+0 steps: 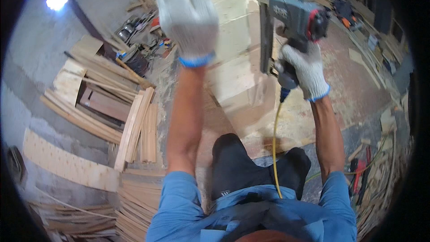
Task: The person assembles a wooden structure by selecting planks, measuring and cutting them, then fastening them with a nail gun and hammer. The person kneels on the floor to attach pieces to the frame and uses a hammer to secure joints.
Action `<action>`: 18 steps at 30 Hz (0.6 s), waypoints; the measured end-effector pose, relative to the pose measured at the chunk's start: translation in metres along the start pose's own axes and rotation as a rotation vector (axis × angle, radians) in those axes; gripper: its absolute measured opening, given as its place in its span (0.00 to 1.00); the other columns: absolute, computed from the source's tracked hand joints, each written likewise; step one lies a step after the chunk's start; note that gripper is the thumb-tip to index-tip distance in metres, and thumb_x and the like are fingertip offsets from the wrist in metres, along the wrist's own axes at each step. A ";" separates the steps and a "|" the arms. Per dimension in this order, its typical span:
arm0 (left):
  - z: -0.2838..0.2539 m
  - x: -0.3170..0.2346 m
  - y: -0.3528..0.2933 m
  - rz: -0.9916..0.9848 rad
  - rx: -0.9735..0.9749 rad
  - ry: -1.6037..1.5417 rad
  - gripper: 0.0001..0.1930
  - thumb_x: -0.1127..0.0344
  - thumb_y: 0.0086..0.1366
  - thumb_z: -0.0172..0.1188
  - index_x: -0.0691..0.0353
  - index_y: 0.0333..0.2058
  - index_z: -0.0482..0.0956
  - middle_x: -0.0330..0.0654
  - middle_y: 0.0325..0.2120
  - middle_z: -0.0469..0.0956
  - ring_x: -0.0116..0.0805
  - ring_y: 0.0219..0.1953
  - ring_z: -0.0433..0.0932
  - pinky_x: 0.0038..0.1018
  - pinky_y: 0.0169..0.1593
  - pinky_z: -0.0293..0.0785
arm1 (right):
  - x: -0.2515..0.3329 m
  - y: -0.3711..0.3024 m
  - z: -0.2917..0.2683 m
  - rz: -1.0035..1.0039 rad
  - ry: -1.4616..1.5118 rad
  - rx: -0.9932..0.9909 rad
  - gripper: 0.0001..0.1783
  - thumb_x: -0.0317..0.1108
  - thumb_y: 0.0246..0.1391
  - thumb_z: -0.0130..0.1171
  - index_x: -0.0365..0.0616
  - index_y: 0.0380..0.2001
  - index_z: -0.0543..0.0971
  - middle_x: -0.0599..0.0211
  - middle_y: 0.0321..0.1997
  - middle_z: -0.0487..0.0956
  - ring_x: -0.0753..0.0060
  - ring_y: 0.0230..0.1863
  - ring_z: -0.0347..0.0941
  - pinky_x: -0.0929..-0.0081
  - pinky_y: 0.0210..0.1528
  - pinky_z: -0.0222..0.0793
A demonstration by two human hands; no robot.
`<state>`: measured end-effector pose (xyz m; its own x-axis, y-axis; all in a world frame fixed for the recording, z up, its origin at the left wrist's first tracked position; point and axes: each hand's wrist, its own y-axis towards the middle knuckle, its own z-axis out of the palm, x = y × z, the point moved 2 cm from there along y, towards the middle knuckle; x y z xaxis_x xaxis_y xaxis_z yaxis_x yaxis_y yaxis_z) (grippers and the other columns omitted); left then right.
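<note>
My right hand point(309, 69), in a white knit glove with a blue cuff, is wrapped round the handle of a grey and black nail gun point(293, 15). A yellow air hose point(275, 148) runs from the handle's base down toward my lap. My left hand point(190, 27), gloved the same way, is raised at the upper left with fingers apart and nothing visible in it; motion blurs it slightly. Beyond and between both hands lies a pale, curved-edged wooden panel point(228, 31). The nail gun's long magazine stands in front of the panel; I cannot tell if they touch.
Wood strips point(134, 130) are stacked at the left, near a pale perforated strip point(67, 159). Loose tools and clutter point(143, 40) lie at the far left. A dusty board point(349, 76) spreads at the right, with offcuts and red-handled tools point(359, 172) along the right edge.
</note>
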<state>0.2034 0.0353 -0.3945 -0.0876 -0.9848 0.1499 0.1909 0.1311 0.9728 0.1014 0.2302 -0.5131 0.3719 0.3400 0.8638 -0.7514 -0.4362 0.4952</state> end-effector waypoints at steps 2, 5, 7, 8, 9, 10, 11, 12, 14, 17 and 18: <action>-0.033 -0.001 -0.043 -0.153 -0.079 -0.062 0.24 0.69 0.64 0.55 0.71 0.58 0.68 0.61 0.54 0.71 0.60 0.55 0.71 0.41 0.59 0.67 | 0.006 -0.007 0.011 -0.050 -0.045 0.026 0.04 0.27 0.50 0.62 0.40 0.29 0.77 0.69 0.19 0.76 0.79 0.19 0.72 0.77 0.22 0.69; -0.064 0.015 -0.131 -0.479 0.089 0.177 0.28 0.66 0.65 0.55 0.72 0.61 0.63 0.62 0.58 0.68 0.61 0.59 0.67 0.42 0.63 0.63 | 0.021 -0.015 0.032 -0.117 -0.377 0.176 0.09 0.29 0.49 0.63 0.42 0.36 0.79 0.66 0.27 0.80 0.71 0.28 0.77 0.69 0.34 0.74; -0.069 0.021 -0.200 -0.615 0.212 0.305 0.30 0.65 0.65 0.55 0.71 0.63 0.62 0.63 0.58 0.67 0.61 0.59 0.68 0.44 0.62 0.64 | 0.033 -0.016 0.048 -0.398 -0.571 0.205 0.12 0.31 0.48 0.65 0.44 0.38 0.79 0.64 0.31 0.81 0.66 0.32 0.79 0.67 0.37 0.74; -0.070 0.019 -0.228 -0.687 0.276 0.339 0.31 0.64 0.65 0.55 0.71 0.63 0.61 0.63 0.59 0.67 0.60 0.59 0.68 0.44 0.62 0.64 | 0.040 -0.016 0.055 -0.549 -0.656 0.224 0.13 0.33 0.47 0.65 0.45 0.38 0.80 0.63 0.32 0.81 0.63 0.33 0.79 0.66 0.38 0.74; -0.071 0.013 -0.244 -0.845 0.362 0.290 0.31 0.63 0.65 0.55 0.71 0.63 0.61 0.63 0.58 0.67 0.60 0.58 0.70 0.44 0.60 0.65 | 0.040 -0.017 0.062 -0.691 -0.732 0.248 0.14 0.34 0.47 0.66 0.47 0.39 0.80 0.63 0.33 0.82 0.60 0.35 0.79 0.65 0.38 0.74; -0.071 0.006 -0.255 -0.999 0.445 0.231 0.31 0.62 0.64 0.55 0.71 0.63 0.61 0.64 0.57 0.68 0.59 0.57 0.71 0.45 0.59 0.67 | 0.045 -0.018 0.067 -0.770 -0.826 0.277 0.14 0.35 0.46 0.66 0.48 0.38 0.80 0.63 0.34 0.82 0.59 0.35 0.79 0.65 0.38 0.74; -0.072 0.004 -0.263 -1.152 0.526 0.168 0.32 0.62 0.64 0.55 0.71 0.63 0.61 0.64 0.57 0.68 0.59 0.55 0.72 0.45 0.57 0.68 | 0.050 -0.018 0.073 -0.857 -0.917 0.299 0.14 0.36 0.46 0.66 0.49 0.38 0.81 0.63 0.34 0.82 0.58 0.35 0.79 0.65 0.37 0.74; -0.071 -0.001 -0.260 -1.194 0.517 0.135 0.32 0.61 0.64 0.56 0.72 0.63 0.61 0.65 0.56 0.68 0.59 0.54 0.73 0.44 0.56 0.69 | 0.057 -0.018 0.077 -0.947 -1.010 0.314 0.14 0.37 0.46 0.66 0.50 0.38 0.81 0.64 0.35 0.82 0.57 0.35 0.79 0.65 0.37 0.73; -0.069 -0.009 -0.250 -1.279 0.497 0.070 0.32 0.61 0.64 0.56 0.72 0.63 0.61 0.67 0.55 0.69 0.60 0.52 0.74 0.44 0.54 0.70 | 0.063 -0.019 0.083 -0.944 -1.077 0.339 0.13 0.37 0.46 0.65 0.51 0.38 0.80 0.64 0.35 0.82 0.57 0.35 0.79 0.65 0.35 0.73; -0.070 -0.002 -0.263 -0.993 0.396 0.068 0.31 0.61 0.66 0.55 0.72 0.63 0.62 0.66 0.51 0.72 0.60 0.46 0.77 0.44 0.49 0.73 | 0.072 -0.011 0.102 -0.982 -0.994 0.293 0.10 0.38 0.48 0.64 0.48 0.33 0.80 0.62 0.30 0.81 0.56 0.31 0.79 0.64 0.32 0.72; -0.072 -0.004 -0.267 -0.939 0.375 0.032 0.30 0.61 0.66 0.55 0.72 0.63 0.62 0.66 0.51 0.73 0.59 0.45 0.77 0.44 0.49 0.73 | 0.071 -0.007 0.108 -0.931 -0.963 0.296 0.10 0.39 0.48 0.64 0.47 0.32 0.80 0.61 0.28 0.81 0.55 0.30 0.79 0.64 0.31 0.72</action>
<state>0.2229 -0.0043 -0.6679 -0.0171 -0.7101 -0.7039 -0.2620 -0.6762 0.6886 0.1921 0.1680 -0.4453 0.9897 -0.0526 -0.1335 0.0803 -0.5683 0.8189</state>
